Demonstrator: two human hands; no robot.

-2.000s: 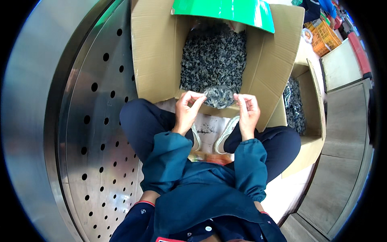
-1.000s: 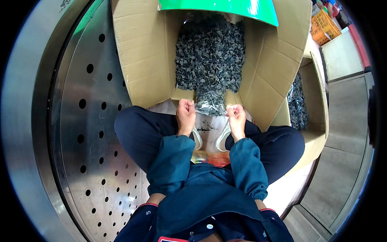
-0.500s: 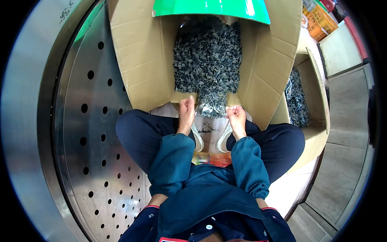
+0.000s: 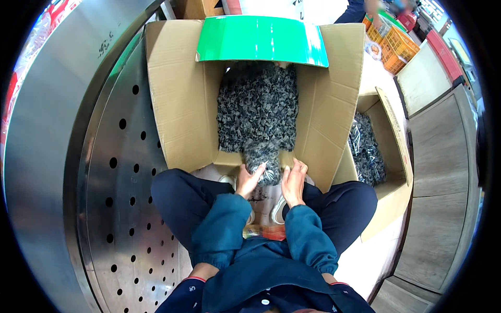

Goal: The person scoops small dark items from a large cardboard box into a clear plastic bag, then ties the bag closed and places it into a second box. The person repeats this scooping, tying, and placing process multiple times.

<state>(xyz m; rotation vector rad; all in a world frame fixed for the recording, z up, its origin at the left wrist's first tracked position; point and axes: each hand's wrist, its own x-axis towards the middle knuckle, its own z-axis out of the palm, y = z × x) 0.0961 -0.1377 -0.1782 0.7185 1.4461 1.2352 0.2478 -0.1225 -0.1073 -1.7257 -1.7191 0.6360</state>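
A clear plastic bag (image 4: 262, 156) filled with dark, curled dried pieces, like dried black fungus, sits at the front edge of a large cardboard box (image 4: 177, 104). Loose dark pieces (image 4: 258, 107) of the same look lie heaped inside that box. At the bag's left side, my left hand (image 4: 248, 180) has its thumb over the plastic and its fingers against the side. Just right of the bag, my right hand (image 4: 294, 182) has its fingers stretched and the thumb apart, with nothing seen in it.
A green flap (image 4: 261, 40) overhangs the box's far side. To the right stands a smaller cardboard box (image 4: 395, 141) holding dark pieces in clear plastic. A perforated metal panel (image 4: 122, 198) rises at my left. Orange crates (image 4: 399, 47) and another person's arm (image 4: 371, 8) show at the far right.
My left hand has come onto the bag's side with its thumb over it. My right hand has left the bag's edge and opened. The view has shifted, showing more of the far side.
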